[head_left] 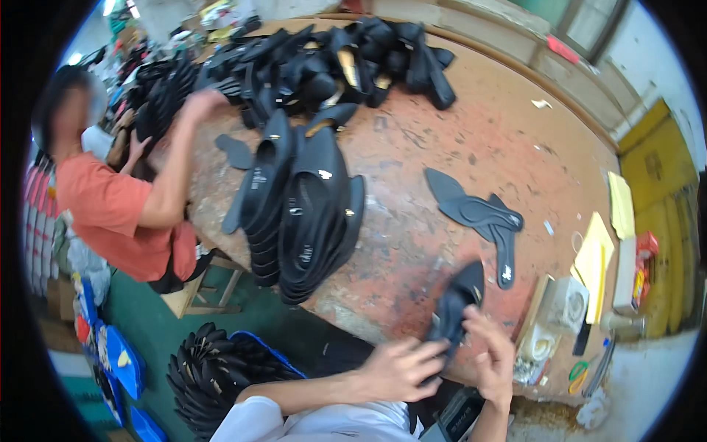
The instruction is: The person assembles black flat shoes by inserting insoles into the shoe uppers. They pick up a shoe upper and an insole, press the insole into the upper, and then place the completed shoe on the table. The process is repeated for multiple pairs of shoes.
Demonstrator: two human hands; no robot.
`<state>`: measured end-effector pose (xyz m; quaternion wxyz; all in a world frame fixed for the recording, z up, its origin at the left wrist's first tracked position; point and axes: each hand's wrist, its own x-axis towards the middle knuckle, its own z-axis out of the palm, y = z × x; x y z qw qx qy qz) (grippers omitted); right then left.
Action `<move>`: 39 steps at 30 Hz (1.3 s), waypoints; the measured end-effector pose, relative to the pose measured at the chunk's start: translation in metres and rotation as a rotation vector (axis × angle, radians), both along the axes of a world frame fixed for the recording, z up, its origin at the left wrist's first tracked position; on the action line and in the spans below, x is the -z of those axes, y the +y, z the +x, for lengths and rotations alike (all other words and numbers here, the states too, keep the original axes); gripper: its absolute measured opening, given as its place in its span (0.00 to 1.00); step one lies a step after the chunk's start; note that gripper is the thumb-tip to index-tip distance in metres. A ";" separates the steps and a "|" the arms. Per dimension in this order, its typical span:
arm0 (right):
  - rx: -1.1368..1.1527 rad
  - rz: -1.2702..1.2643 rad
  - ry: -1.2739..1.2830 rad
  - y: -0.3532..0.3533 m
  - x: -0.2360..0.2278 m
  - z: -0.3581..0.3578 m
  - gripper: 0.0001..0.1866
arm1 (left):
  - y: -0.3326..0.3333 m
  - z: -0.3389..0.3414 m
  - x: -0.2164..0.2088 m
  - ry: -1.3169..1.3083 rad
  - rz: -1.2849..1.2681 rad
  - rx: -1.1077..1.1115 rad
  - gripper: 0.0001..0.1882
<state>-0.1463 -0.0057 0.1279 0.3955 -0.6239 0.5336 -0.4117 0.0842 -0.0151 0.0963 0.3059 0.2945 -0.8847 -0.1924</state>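
Observation:
A black pointed shoe is at the table's near edge, its toe pointing away from me. My left hand reaches in from the left, its fingers closed around the heel end, which they partly hide. My right hand is at the shoe's right side, fingers apart and slightly bent, the fingertips close to the upper; a little blur hides whether they touch. Beyond the shoe, several loose black insoles lie overlapping on the table.
Nested black shoes stand in rows left of centre. A heap of black shoes covers the far side. A person in an orange shirt reaches in from the left. Scissors and a white tape roll lie at right.

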 end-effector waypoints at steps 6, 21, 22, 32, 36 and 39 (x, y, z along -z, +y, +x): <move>0.524 -0.193 0.081 -0.085 0.029 -0.026 0.14 | -0.092 0.109 -0.056 -0.008 -0.433 -0.691 0.11; 0.334 -0.440 1.129 -0.186 0.111 -0.075 0.12 | -0.139 -0.019 -0.035 0.220 -0.069 -0.235 0.23; 0.310 -0.455 1.133 -0.175 0.112 -0.066 0.11 | -0.162 -0.039 -0.017 0.211 -0.026 -0.196 0.23; 0.410 -0.344 1.084 -0.138 0.103 -0.041 0.05 | -0.295 -0.083 0.041 -0.196 0.315 0.103 0.25; 0.423 -0.304 0.963 -0.108 0.110 -0.016 0.05 | -0.288 -0.079 0.049 -0.200 0.234 -0.164 0.25; 0.319 -0.220 0.917 -0.068 0.107 0.010 0.07 | -0.298 -0.070 0.080 -0.197 0.248 -0.313 0.28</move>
